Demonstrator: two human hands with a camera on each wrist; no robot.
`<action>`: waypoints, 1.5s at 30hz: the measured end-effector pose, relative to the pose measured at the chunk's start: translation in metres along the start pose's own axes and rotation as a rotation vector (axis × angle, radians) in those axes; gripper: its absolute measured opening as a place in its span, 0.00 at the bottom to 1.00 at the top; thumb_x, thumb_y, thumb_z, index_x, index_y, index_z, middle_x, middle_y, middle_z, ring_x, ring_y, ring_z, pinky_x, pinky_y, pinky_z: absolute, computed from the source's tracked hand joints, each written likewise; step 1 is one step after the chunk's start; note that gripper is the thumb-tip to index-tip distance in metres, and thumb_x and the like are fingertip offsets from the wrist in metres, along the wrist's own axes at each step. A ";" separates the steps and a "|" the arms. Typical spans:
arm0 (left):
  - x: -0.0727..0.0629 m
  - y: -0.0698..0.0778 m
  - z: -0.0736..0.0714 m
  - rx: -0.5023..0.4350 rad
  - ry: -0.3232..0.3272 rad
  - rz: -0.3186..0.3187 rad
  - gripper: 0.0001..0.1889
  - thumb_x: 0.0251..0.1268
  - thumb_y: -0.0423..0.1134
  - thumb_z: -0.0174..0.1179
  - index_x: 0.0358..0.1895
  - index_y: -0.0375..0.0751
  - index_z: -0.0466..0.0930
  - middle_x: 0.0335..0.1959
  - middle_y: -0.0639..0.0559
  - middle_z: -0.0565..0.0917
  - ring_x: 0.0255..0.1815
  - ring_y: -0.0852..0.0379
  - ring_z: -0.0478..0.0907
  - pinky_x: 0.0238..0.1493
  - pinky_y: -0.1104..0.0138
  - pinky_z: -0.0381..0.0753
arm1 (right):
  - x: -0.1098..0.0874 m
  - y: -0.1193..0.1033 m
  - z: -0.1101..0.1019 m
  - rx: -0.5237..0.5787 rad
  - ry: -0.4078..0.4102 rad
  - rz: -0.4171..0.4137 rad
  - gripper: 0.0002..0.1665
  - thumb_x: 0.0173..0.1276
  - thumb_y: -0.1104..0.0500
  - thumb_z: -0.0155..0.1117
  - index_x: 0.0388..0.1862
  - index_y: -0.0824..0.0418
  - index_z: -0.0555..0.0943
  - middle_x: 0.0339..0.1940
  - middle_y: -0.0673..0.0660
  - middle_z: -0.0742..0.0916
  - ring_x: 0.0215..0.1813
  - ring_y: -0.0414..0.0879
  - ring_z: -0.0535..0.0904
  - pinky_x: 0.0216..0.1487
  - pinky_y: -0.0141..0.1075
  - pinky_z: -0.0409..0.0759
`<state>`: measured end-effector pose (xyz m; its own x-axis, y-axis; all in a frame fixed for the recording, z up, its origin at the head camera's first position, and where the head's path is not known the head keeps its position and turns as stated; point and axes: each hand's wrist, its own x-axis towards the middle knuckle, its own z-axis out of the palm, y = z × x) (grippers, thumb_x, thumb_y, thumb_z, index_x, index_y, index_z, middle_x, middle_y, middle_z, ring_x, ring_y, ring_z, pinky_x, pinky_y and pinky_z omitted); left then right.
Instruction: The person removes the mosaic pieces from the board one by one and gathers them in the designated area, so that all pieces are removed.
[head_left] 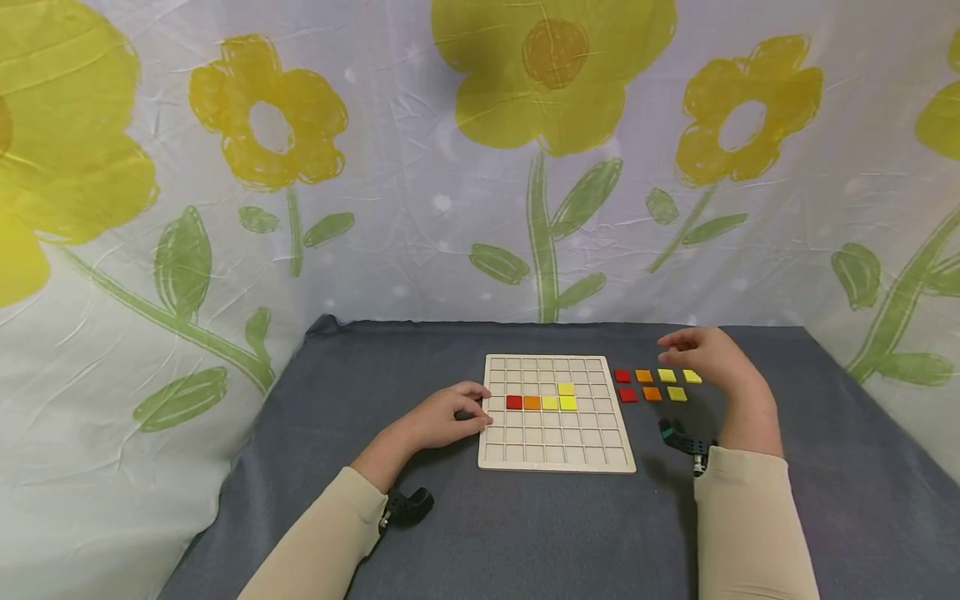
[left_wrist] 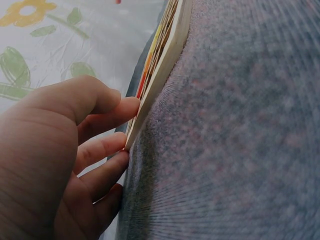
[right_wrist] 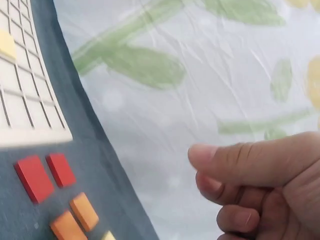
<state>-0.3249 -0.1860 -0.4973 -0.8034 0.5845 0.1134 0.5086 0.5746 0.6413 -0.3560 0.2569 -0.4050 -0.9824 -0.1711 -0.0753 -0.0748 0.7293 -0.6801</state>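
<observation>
Loose yellow tiles [head_left: 677, 394] right of grid board [head_left: 517, 457], beyond red tiles [head_left: 627, 395] and orange tiles [head_left: 652, 393]; squarish, no clear long axis. Right hand [head_left: 703, 356] nearer, raised beside them: fingers narrow, nothing seen held. Left hand [head_left: 444, 418] touching board's left edge, fingers slightly apart.

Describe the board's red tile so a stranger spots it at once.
On the dark cloth lies a pale wooden grid board, its left edge touched by the left hand. On it is a straight row of four tiles; the red tile is at the left end, beside an orange tile. It is the only red one on the board.
</observation>
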 end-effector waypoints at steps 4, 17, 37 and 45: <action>0.000 0.000 0.000 0.003 0.001 0.002 0.08 0.74 0.41 0.64 0.43 0.45 0.92 0.67 0.48 0.76 0.66 0.47 0.74 0.63 0.52 0.74 | 0.004 -0.016 0.008 0.002 -0.011 -0.045 0.27 0.77 0.52 0.64 0.67 0.68 0.78 0.59 0.69 0.80 0.55 0.63 0.76 0.55 0.56 0.76; 0.000 0.001 -0.001 -0.003 -0.005 0.005 0.08 0.74 0.42 0.64 0.43 0.45 0.92 0.67 0.47 0.76 0.65 0.47 0.74 0.62 0.52 0.75 | 0.029 -0.047 0.057 -0.042 -0.127 -0.124 0.23 0.75 0.58 0.66 0.64 0.67 0.81 0.51 0.61 0.84 0.45 0.55 0.77 0.46 0.48 0.78; 0.001 0.000 0.001 -0.006 -0.003 0.014 0.08 0.74 0.41 0.64 0.43 0.45 0.92 0.67 0.46 0.76 0.65 0.48 0.74 0.62 0.53 0.75 | 0.043 -0.050 0.106 -0.231 -0.275 -0.158 0.18 0.72 0.61 0.68 0.59 0.66 0.86 0.59 0.64 0.85 0.56 0.56 0.82 0.54 0.49 0.81; -0.001 -0.001 0.000 0.002 0.004 0.023 0.08 0.75 0.42 0.64 0.43 0.46 0.92 0.66 0.47 0.76 0.64 0.48 0.76 0.60 0.53 0.76 | 0.043 -0.053 0.107 -0.241 -0.266 -0.182 0.17 0.72 0.61 0.69 0.57 0.65 0.87 0.57 0.64 0.86 0.56 0.58 0.83 0.54 0.49 0.82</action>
<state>-0.3248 -0.1870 -0.4979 -0.7928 0.5951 0.1313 0.5275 0.5623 0.6368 -0.3762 0.1398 -0.4506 -0.8729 -0.4545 -0.1773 -0.3129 0.8005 -0.5112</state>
